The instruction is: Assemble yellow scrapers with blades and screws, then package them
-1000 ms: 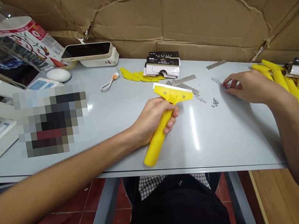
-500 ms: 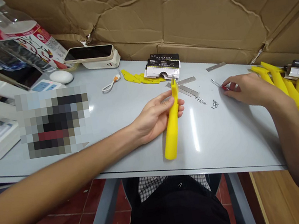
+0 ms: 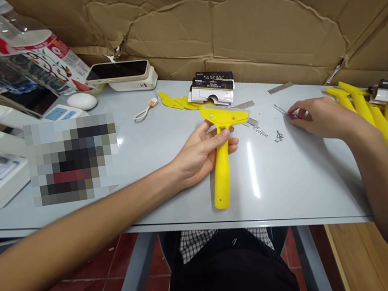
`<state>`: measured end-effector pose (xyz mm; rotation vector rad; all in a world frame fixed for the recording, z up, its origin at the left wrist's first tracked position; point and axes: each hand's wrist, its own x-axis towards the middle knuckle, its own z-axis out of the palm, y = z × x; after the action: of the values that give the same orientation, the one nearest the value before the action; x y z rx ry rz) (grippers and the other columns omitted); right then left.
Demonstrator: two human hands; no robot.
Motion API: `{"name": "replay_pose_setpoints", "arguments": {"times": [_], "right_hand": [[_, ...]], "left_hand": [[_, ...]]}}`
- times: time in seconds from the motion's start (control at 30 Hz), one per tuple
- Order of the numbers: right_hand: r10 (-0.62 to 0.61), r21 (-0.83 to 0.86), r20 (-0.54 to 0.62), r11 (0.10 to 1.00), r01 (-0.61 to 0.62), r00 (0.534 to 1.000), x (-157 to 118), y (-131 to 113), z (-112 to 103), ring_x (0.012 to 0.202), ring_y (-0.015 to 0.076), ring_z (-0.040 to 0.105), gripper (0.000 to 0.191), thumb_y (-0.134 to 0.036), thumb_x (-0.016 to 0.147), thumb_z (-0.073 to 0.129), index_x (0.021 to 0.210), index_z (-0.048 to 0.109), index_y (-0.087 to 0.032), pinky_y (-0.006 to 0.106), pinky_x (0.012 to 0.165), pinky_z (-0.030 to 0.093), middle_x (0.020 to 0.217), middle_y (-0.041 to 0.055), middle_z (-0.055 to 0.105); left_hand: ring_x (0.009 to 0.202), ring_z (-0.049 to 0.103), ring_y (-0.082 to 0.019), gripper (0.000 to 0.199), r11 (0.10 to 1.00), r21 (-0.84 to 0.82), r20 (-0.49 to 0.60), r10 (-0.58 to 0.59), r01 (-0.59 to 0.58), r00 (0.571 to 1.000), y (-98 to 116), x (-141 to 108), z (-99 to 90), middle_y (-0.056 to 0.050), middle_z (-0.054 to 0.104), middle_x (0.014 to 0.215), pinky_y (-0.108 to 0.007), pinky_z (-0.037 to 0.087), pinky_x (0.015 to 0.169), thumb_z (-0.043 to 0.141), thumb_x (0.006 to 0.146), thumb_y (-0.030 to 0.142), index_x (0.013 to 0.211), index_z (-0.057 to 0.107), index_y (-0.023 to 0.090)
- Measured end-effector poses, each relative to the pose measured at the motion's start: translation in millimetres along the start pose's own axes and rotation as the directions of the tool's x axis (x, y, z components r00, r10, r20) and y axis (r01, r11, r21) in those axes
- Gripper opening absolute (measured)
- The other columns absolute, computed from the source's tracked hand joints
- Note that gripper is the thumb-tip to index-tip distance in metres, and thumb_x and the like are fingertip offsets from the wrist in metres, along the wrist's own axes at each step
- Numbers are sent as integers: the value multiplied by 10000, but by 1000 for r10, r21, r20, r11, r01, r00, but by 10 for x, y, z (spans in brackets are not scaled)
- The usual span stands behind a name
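My left hand (image 3: 199,157) is closed round the upper handle of a yellow scraper (image 3: 222,175), its wide head facing up with a thin blade edge along the top. One screw shows at the left of the head and a hole or darker fastener at the right. To the right, my right hand (image 3: 320,114) rests low over the table, fingers pinched on the red handle of a small screwdriver (image 3: 280,109), whose shaft points away to the left. Between the hands lie small nuts (image 3: 260,131) and a little heap of screws (image 3: 279,136). Metal blades (image 3: 244,105) lie behind the scraper head.
Small boxes (image 3: 213,93) and flat yellow plates (image 3: 170,101) sit at the back. Another blade (image 3: 280,88) lies near the cardboard. Yellow scraper handles (image 3: 381,120) are piled at right. A phone (image 3: 118,71), a white mouse (image 3: 82,101) and bottles (image 3: 52,54) stand left.
My left hand has turned the scraper about its handle, so the head that was edge-on now shows its broad face. My right hand and the screwdriver stay in place.
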<state>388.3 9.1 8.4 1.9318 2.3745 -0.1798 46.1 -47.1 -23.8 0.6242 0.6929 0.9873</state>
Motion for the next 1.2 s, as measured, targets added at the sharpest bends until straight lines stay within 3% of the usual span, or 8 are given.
{"name": "replay_pose_setpoints", "arguments": {"times": [0.2,0.5,0.6,0.7,0.77,0.93,1.07,1.2], "right_hand": [[8,16,-2,1000,-8,1000,-29,-70,-24,863,269,636,362,-488,1019,548,1222,740,-258,429,769,493,1017,97,772],[-2,6,-14,1000,2,1000,-11,-46,0,866,281,677,380,-523,973,605,1220,745,-271,439,775,519,991,83,776],[-21,29,-158,999,25,987,-58,-120,-35,877,295,704,332,-456,987,580,1169,763,-247,469,815,539,1058,106,779],[-66,61,-365,994,95,928,-151,-279,-82,903,301,713,319,-371,1031,501,1089,787,-243,470,862,547,1122,125,767],[-139,78,-406,980,186,903,-208,-403,-81,864,284,706,323,-358,1039,496,1061,801,-252,455,859,552,1080,115,764],[-273,112,-309,941,320,911,-252,-657,75,865,262,707,304,-310,1028,534,1065,822,-223,431,800,562,1073,110,766],[-288,108,-283,938,329,915,-238,-743,190,980,292,718,338,-254,1039,506,1092,836,-198,441,819,558,1085,132,766],[-283,92,-275,943,318,919,-226,-750,221,962,293,706,376,-262,1066,479,1166,840,-221,447,812,550,1088,129,759]], "left_hand": [[759,680,-103,220,1000,14,-50,2,-1,999,15,9,30,-79,716,1125,-245,578,735,739,984,148,1189,665,178],[723,640,-93,231,1000,15,-52,9,-9,999,10,17,27,-73,704,1088,-226,529,665,741,969,125,1177,656,178],[722,630,-96,240,999,36,-48,24,-22,999,6,14,24,-69,700,1084,-233,518,656,765,953,140,1163,657,181],[724,616,-94,258,997,62,-36,46,-43,998,-7,10,12,-64,699,1096,-237,505,655,791,937,162,1156,658,193],[710,601,-88,262,994,92,-27,62,-59,998,-10,0,10,-59,696,1092,-238,495,646,803,929,177,1149,662,199],[671,571,-76,281,975,212,-30,80,-72,996,24,-55,59,-43,656,1048,-237,460,589,827,914,215,1152,681,190],[644,555,-68,276,962,263,-11,85,-79,996,49,-81,97,-33,632,1022,-236,446,561,838,892,198,1124,690,187],[628,537,-67,252,956,286,3,75,-73,997,48,-87,95,-33,628,983,-239,433,545,839,873,170,1087,708,187]]}}
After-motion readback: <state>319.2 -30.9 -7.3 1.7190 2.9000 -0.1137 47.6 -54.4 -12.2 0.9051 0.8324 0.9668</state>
